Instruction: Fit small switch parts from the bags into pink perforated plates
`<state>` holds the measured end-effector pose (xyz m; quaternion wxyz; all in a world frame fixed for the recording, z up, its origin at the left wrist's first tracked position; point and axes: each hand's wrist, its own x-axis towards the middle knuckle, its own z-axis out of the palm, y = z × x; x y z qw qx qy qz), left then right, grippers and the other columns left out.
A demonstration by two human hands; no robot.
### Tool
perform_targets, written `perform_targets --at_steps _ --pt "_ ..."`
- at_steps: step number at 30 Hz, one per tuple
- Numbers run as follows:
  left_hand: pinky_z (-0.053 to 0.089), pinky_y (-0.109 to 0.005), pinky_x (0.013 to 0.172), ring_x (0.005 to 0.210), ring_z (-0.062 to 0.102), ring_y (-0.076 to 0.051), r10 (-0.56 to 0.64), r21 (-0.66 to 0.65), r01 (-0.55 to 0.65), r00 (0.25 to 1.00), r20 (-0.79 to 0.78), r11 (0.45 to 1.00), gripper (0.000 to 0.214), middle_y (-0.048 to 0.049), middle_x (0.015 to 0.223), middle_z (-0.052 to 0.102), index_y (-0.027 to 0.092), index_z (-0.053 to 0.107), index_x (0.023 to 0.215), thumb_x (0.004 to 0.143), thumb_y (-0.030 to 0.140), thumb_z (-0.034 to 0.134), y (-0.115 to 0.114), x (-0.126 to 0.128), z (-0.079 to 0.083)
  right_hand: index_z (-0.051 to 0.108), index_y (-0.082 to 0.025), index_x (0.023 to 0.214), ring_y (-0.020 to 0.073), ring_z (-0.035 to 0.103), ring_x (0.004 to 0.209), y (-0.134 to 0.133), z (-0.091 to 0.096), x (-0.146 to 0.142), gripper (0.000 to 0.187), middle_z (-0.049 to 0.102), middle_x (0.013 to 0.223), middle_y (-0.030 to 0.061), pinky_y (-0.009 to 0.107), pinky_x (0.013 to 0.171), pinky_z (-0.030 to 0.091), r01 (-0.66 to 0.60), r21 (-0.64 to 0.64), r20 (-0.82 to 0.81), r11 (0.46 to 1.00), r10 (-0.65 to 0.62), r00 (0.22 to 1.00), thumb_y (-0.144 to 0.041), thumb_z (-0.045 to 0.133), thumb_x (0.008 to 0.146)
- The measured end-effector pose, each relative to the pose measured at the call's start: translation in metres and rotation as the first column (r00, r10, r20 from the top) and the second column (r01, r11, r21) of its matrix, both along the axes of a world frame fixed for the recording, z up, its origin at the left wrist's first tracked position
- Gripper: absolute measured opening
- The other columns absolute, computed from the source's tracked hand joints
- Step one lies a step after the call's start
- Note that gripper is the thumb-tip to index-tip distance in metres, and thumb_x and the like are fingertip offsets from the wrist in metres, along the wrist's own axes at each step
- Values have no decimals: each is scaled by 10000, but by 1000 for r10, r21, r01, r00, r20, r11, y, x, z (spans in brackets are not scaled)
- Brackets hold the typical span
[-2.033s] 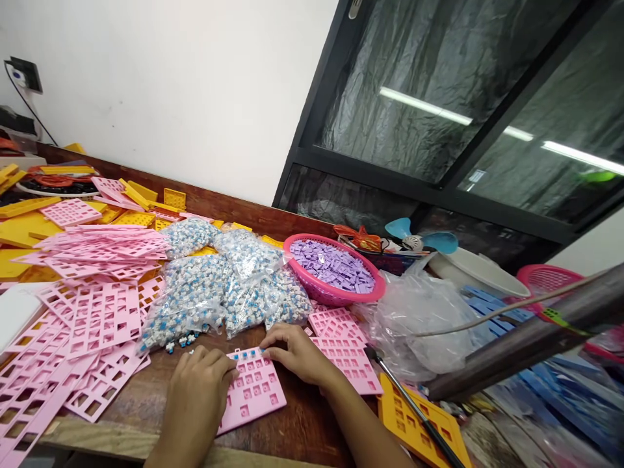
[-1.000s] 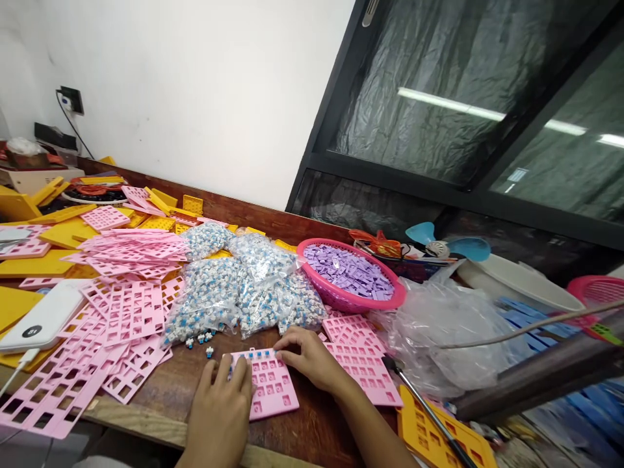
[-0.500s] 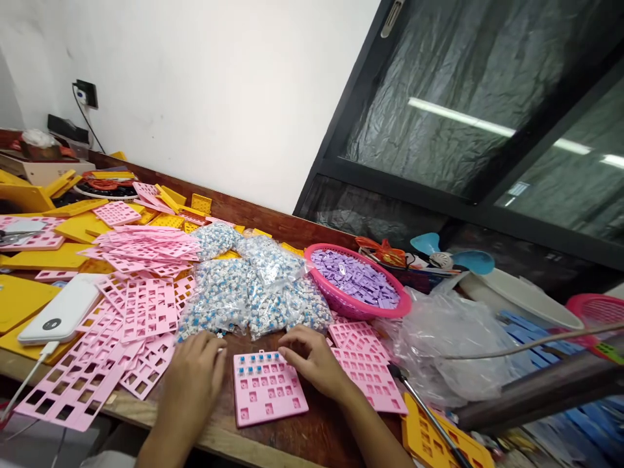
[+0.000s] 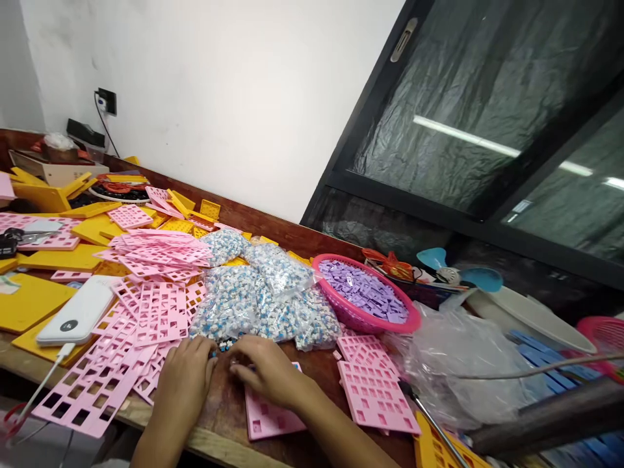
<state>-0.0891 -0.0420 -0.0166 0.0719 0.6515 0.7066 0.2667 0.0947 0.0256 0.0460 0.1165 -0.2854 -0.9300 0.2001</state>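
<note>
My left hand is at the table's front, fingers curled together, with a small blue-and-white keyboard switch showing at its thumb and fingertips. Just to its right, my right hand is held with thumb and index finger apart and no object visible between them. Under my right hand and wrist lies a pink keyboard plate with square openings; most of its switch rows are hidden. A few loose switches lie beyond the hands, against clear bags of switches.
Pink cut-out plates are heaped at left, beside a white power bank with a cable. A pink basket of purple pieces stands behind. More pink plates, a dark-handled metal tool and plastic bags lie at right.
My right hand has moved left from the plate's upper right corner to beside my left hand, now covering the upper plate. The whole view has shifted slightly.
</note>
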Motion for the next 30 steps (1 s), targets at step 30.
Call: perform_targets --at_steps 30 --pt "539 -313 803 902 670 -215 -446 144 424 876 183 894 267 -60 983 737 253 749 1031 985 199 491 -15 63 0 807 -205 931 171 676 803 -5 -26 95 91 751 840 25 257 733 452 238 -112 -174 965 -255 951 -171 798 846"
